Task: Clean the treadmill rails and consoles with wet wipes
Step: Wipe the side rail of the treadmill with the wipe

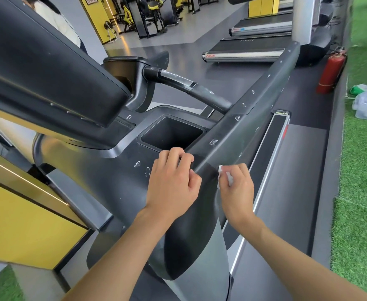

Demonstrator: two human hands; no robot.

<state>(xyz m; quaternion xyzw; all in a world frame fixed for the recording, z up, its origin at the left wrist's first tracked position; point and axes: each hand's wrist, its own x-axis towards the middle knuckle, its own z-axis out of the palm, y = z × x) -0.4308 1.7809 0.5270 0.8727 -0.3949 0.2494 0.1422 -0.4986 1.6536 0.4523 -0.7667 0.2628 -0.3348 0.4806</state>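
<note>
Right hand (235,187) pinches a bunched wet wipe (229,178) against the side rail (254,101), at its near end.
We've got fingers curled tight on the wipe, white showing between them, pressed on the rail's outer face where it meets the console deck (117,177). Left hand (173,179) rests beside it on the deck, fingers curled under, at the rail's ridge, just below the cup recess (171,133). Belt (286,181) lies right of the rail; red extinguisher (330,70) and green turf (362,192) sit further right.
</note>
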